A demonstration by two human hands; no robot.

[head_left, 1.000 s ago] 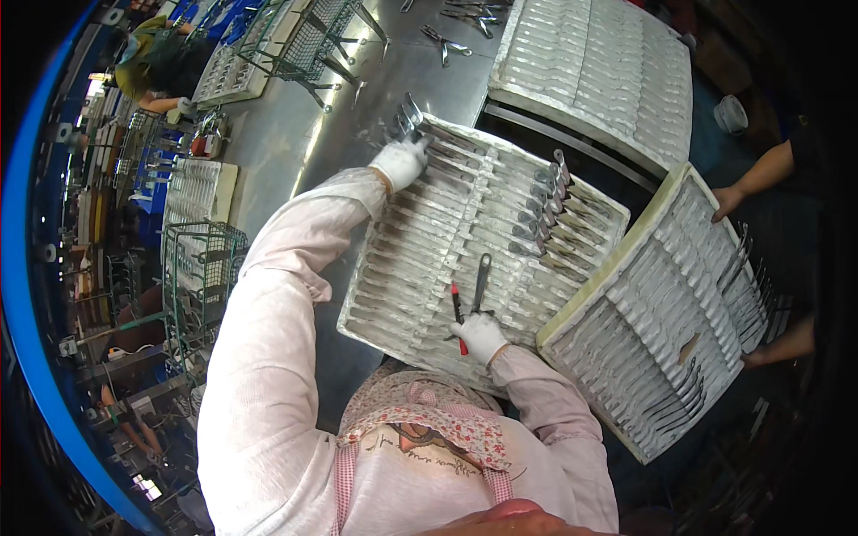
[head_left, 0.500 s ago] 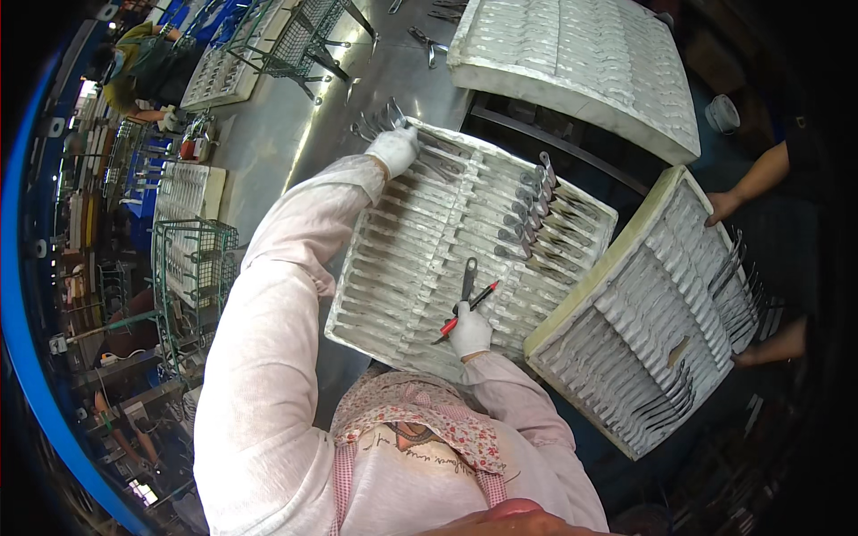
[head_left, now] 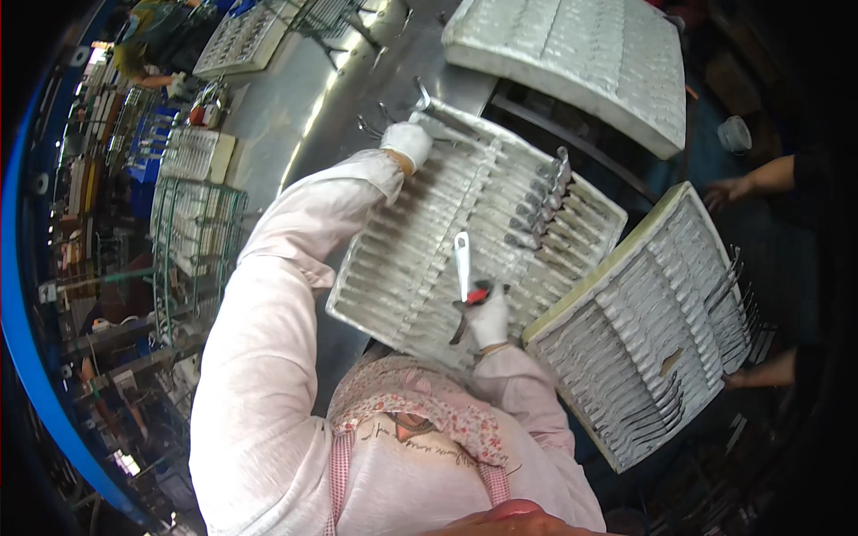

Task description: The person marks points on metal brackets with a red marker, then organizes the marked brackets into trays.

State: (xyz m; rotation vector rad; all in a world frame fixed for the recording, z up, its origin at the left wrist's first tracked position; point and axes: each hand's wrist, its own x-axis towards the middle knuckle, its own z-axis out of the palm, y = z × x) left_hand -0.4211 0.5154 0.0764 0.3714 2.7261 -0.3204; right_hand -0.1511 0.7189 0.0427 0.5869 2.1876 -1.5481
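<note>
Metal desk (head_left: 357, 85) carries, at its near side, a white slotted tray (head_left: 384, 268), set askew; a second slotted tray (head_left: 626, 330) stands tilted just beside the first one's right edge. Left hand (head_left: 407, 145), white-gloved, is at the slotted tray's far left corner, fingers curled; slim metal tools (head_left: 422, 94) stick out past it and over the rim, but cannot tell which of them it grips. Right hand (head_left: 487, 320), also gloved, is over the tray toward its near edge, closed on a wrench (head_left: 462, 259), handle up, with a red-and-black pen (head_left: 478, 293) held in the same grasp. A row of grey tools (head_left: 541, 210) lies in slots along the tray's right edge. Judgement on method: two items in one grasp call for thumb pressure on the wrench, pen tucked against the palm and its tip turned away from clean metal; left hand should lift tool ends clear of the rim before shifting sideways, lest they snag or cross. Writing: a line of script on the shirt (head_left: 393, 482), partly overlapped by the apron (head_left: 456, 420); not transcribed. Trays: no label made out. Wrench and pen: any marking too small or blurred to read.
</note>
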